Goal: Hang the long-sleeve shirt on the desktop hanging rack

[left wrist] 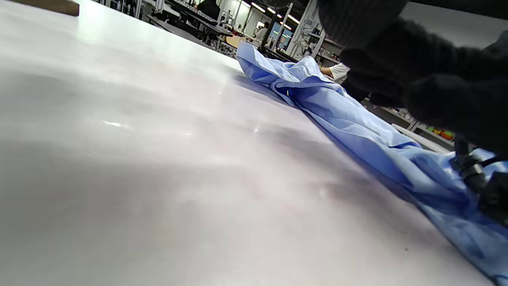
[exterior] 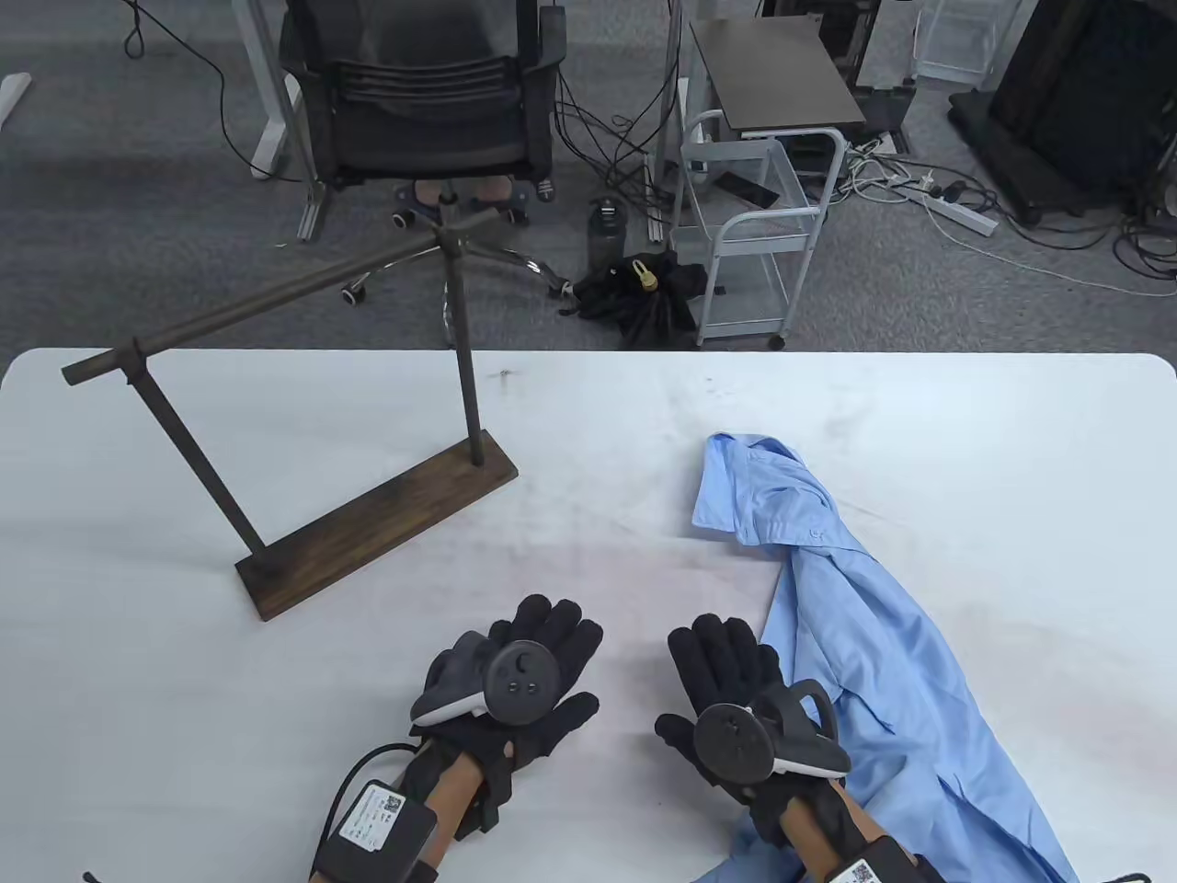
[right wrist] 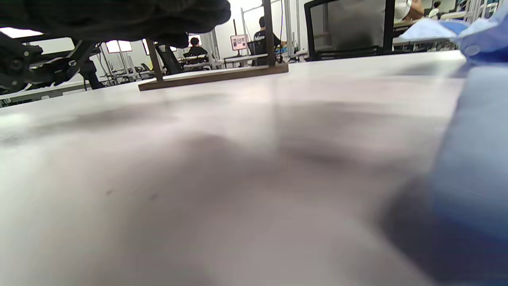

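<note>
A light blue long-sleeve shirt [exterior: 864,635] lies crumpled on the white table [exterior: 1011,478], running from the middle right down to the front edge. It also shows in the left wrist view [left wrist: 349,123] and at the right edge of the right wrist view [right wrist: 476,167]. The hanging rack [exterior: 377,515], a dark metal bar on two posts over a wooden base, stands at the left; its base shows in the right wrist view [right wrist: 214,76]. My left hand [exterior: 542,653] lies flat and empty on the table. My right hand [exterior: 726,662] lies flat beside the shirt's left edge, holding nothing.
Beyond the table's far edge stand an office chair [exterior: 423,101], a white wire cart [exterior: 763,248] and loose cables on the floor. Bare table surface lies between the rack and the shirt.
</note>
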`<state>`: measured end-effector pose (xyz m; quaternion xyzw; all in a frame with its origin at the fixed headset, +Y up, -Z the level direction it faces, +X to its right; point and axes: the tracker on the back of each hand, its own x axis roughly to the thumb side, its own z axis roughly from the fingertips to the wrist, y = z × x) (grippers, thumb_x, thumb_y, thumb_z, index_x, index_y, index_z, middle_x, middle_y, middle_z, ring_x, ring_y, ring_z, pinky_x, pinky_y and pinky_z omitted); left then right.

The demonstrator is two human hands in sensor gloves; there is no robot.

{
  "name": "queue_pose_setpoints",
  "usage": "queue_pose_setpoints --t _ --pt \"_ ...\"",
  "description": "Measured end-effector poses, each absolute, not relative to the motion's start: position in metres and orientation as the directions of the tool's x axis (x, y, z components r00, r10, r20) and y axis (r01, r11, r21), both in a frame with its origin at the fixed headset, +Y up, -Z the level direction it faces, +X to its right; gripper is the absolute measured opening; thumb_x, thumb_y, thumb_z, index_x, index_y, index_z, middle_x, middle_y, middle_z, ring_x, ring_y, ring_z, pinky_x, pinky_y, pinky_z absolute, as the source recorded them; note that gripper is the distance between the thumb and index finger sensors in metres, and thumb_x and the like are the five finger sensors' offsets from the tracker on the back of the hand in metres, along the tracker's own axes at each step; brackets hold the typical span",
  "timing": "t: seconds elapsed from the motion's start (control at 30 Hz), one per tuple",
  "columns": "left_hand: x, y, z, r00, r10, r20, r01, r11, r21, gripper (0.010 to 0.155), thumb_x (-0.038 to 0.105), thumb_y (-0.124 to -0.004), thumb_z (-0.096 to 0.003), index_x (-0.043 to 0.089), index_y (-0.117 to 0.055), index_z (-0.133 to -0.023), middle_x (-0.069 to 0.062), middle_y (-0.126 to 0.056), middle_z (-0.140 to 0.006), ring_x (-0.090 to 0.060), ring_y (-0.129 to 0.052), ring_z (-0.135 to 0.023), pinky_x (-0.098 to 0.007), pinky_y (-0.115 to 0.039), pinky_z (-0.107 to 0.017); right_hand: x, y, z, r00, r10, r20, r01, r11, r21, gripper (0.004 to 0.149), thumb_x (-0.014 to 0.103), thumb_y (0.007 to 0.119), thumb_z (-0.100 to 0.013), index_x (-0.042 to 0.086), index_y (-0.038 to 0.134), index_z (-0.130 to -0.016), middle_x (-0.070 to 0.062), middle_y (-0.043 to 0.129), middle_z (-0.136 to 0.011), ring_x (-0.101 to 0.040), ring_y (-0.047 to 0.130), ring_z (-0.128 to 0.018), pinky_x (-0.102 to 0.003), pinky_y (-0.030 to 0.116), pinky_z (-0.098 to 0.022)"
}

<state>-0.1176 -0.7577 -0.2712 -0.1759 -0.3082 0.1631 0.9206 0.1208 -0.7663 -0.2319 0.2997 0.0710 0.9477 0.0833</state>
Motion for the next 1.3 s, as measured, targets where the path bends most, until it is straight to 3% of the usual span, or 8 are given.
queue_pose_setpoints --t 0.23,0.43,0.6,0.7,0.77,0.97,1.2,1.3 --pt "-0.121 -0.757 -0.272 0.769 0.403 0.496 -0.205 0.891 -0.406 0.075 0.048 -0.063 -0.0623 0.018 -0.022 -0.118 -0.018 -0.013 -0.125 -0.053 -0.008 -0.111 -0.075 -0.024 -0.073 0.130 -0.758 -0.232 -0.823 0.218 0.525 -0.169 -0.976 0.139 0.085 0.042 0.056 -0.064 -0.011 0.005 -0.106 -0.053 0.010 -0.106 -0.084 0.024 -0.088 -0.089 0.037 -0.057" --pt "-0.119 -0.756 -0.272 0.767 0.401 0.500 -0.204 0.892 -0.403 0.075 0.048 -0.063 -0.0621 0.019 -0.022 -0.118 -0.017 -0.013 -0.126 -0.053 -0.008 -0.111 -0.075 -0.023 -0.074 0.143 -0.730 -0.230 -0.811 0.284 0.511 -0.316 -0.948 0.025 0.089 0.043 0.059 -0.064 -0.013 0.005 -0.106 -0.053 0.011 -0.106 -0.085 0.024 -0.088 -0.089 0.037 -0.057" --pt "-0.122 -0.754 -0.274 0.773 0.391 0.499 -0.203 0.898 -0.390 0.075 0.048 -0.063 -0.0621 0.019 -0.022 -0.118 -0.017 -0.013 -0.126 -0.053 -0.008 -0.111 -0.075 -0.023 -0.074 0.165 -0.699 -0.240 -0.845 0.366 0.389 -0.429 -0.899 -0.086 0.093 0.040 0.067 -0.064 -0.014 0.006 -0.107 -0.054 0.012 -0.106 -0.087 0.024 -0.087 -0.090 0.036 -0.057" --pt "-0.121 -0.755 -0.275 0.776 0.385 0.499 -0.192 0.899 -0.394 0.075 0.048 -0.063 -0.0621 0.019 -0.023 -0.118 -0.017 -0.013 -0.126 -0.053 -0.008 -0.111 -0.075 -0.023 -0.074 0.178 -0.686 -0.256 -0.859 0.428 0.282 -0.469 -0.878 -0.095 0.088 0.026 0.072 -0.063 -0.016 0.009 -0.107 -0.054 0.015 -0.107 -0.086 0.025 -0.088 -0.090 0.037 -0.058" --pt "-0.120 -0.757 -0.275 0.774 0.391 0.499 -0.194 0.895 -0.401 0.075 0.048 -0.063 -0.0621 0.019 -0.023 -0.118 -0.017 -0.013 -0.126 -0.053 -0.008 -0.111 -0.075 -0.023 -0.074 0.187 -0.684 -0.272 -0.865 0.460 0.199 -0.484 -0.871 -0.089 0.088 0.024 0.075 -0.062 -0.016 0.010 -0.108 -0.054 0.016 -0.108 -0.086 0.025 -0.089 -0.090 0.037 -0.058" --pt "-0.118 -0.760 -0.274 0.772 0.385 0.507 -0.175 0.894 -0.412 0.074 0.048 -0.063 -0.0620 0.019 -0.023 -0.118 -0.017 -0.013 -0.126 -0.053 -0.009 -0.111 -0.075 -0.023 -0.074 0.223 -0.724 -0.317 -0.910 0.396 -0.127 -0.402 -0.915 0.030 0.109 0.047 0.077 -0.059 -0.012 -0.001 -0.107 -0.055 0.004 -0.106 -0.090 0.012 -0.084 -0.093 0.027 -0.056" --pt "-0.117 -0.768 -0.277 0.780 0.382 0.496 -0.152 0.884 -0.441 0.074 0.048 -0.063 -0.0620 0.019 -0.024 -0.118 -0.017 -0.014 -0.126 -0.054 -0.009 -0.112 -0.075 -0.023 -0.073 0.256 -0.783 -0.332 -0.916 0.268 -0.300 -0.345 -0.907 0.243 0.121 0.063 0.071 -0.051 -0.012 -0.008 -0.105 -0.057 -0.004 -0.103 -0.096 0.013 -0.079 -0.095 0.026 -0.053" --pt "-0.118 -0.772 -0.279 0.783 0.383 0.490 -0.147 0.879 -0.454 0.074 0.048 -0.063 -0.0621 0.019 -0.025 -0.118 -0.018 -0.014 -0.126 -0.054 -0.010 -0.111 -0.075 -0.023 -0.073 0.262 -0.792 -0.331 -0.885 0.357 -0.299 -0.438 -0.857 0.272 0.122 0.065 0.070 -0.050 -0.012 -0.008 -0.105 -0.059 -0.003 -0.102 -0.097 0.016 -0.079 -0.096 0.028 -0.053"
